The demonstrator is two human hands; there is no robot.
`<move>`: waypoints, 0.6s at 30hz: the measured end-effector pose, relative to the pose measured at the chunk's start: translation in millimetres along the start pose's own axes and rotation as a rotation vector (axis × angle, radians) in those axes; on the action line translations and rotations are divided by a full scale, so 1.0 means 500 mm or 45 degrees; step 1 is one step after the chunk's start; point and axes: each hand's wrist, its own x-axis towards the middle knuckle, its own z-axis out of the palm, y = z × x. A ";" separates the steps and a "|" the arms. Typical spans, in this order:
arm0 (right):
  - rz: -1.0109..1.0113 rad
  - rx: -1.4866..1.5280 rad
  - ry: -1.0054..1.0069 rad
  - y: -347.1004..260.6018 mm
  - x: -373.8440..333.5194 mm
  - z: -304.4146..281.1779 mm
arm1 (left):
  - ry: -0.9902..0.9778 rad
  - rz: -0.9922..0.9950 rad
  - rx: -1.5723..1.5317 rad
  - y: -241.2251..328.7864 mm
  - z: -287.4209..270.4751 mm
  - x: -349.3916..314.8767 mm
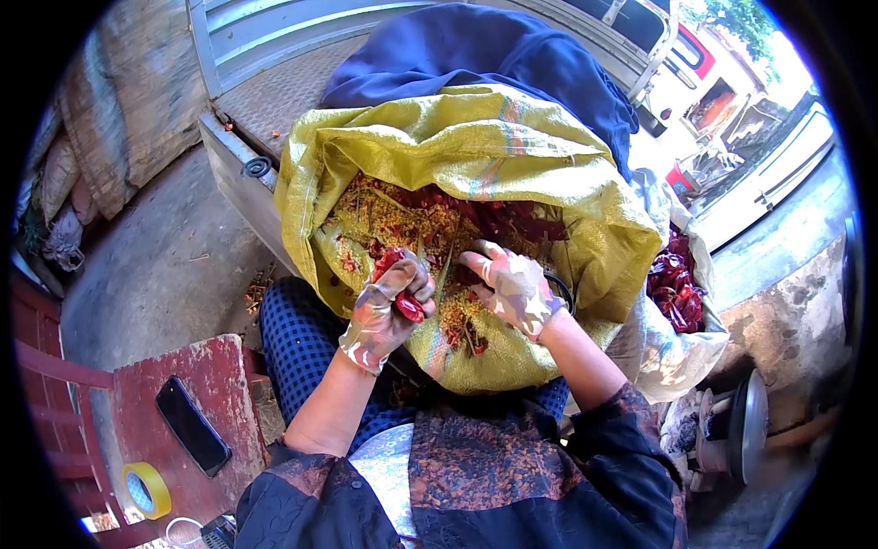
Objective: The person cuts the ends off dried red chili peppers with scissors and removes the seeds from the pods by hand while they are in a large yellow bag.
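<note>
Head view: gloved L hand [391, 316] w/ red dried chilies [410, 307] over open yellow woven sack [302, 197].
L fingers clenched around chilies; R hand [514, 285], also gloved, fingers bent, at yellow seeds [402, 231] in sack, can't tell if gripping anything. White sack [672, 361] w/ more red chilies [675, 288] to R; black phone [193, 425] + yellow tape roll [159, 489] on worn red surface [215, 371], lower L.

The gloved left hand [393, 306] grips red pods [410, 307] over a yellow sack [412, 151]. Right of this grip, the gloved right hand [514, 289] bends over yellowish debris [441, 222]; farther right stands a whitish sack [679, 355]. Left of the grip, a phone [193, 426] lies on a red seat [215, 371].
</note>
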 end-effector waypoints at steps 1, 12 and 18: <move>0.017 0.016 0.018 -0.006 0.005 0.001 | 0.017 0.002 0.016 0.001 -0.001 0.002; 0.695 1.708 0.511 -0.103 -0.024 -0.015 | 0.062 0.103 0.185 -0.057 -0.048 -0.002; 0.662 1.818 0.345 -0.115 -0.033 -0.002 | 0.173 -0.044 0.383 -0.055 -0.003 -0.012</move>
